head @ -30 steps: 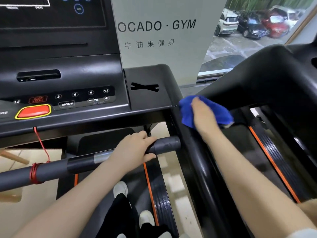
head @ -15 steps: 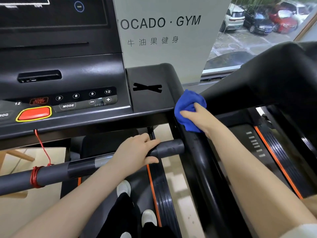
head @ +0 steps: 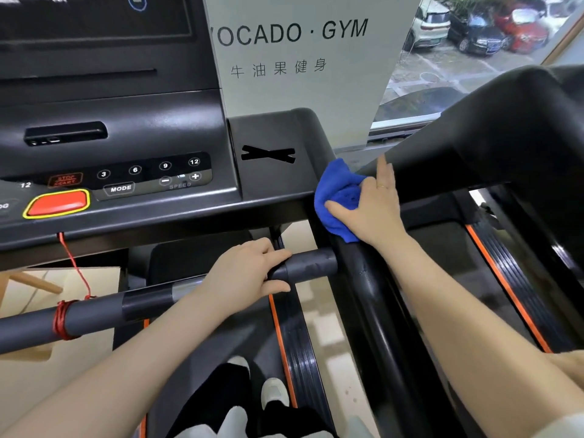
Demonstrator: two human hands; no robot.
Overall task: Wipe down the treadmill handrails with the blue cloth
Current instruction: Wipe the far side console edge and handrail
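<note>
Pressing down from the head view, the right hand [head: 376, 210] bunches the blue cloth [head: 339, 197] against the top of the right handrail [head: 366, 295], just beside the console [head: 158, 159] corner. Its fingers curl over the wad, the thumb pinning it. The cloth looks soft, light and limp, so it is best held crumpled in the palm. The glossy, rigid rail runs its long axis from far to near, sloping toward the person. The left hand [head: 243, 273] wraps the grey crossbar [head: 303, 263], fingers closed round it.
</note>
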